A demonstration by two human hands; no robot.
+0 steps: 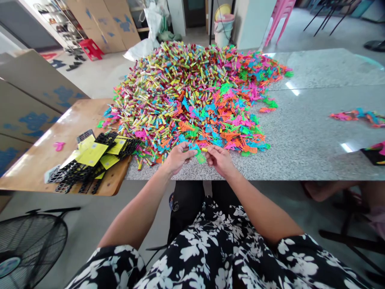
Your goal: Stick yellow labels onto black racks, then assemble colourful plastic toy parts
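Observation:
My left hand (178, 158) is closed in a pinch on a small blue plastic piece (194, 147); its exact kind is too small to tell. A green plastic piece (200, 157) shows just below, and I cannot tell whether it is held too. Between the fingertips of my right hand (220, 159) is a short yellow tube (204, 149), its end pointing at the left hand. Both hands are close together over the table's front edge. Right behind them lies a heap of bright flat plastic pieces (231, 120), merging into a large pile of small capped tubes (168, 88).
On the wooden table (87, 108) at left lie black plastic racks with yellow cards (93, 153) and a pink piece (59, 146). More coloured pieces (359, 115) lie on the granite table (300, 148). A fan (30, 245) stands lower left; another person's limb (327, 189) shows at right.

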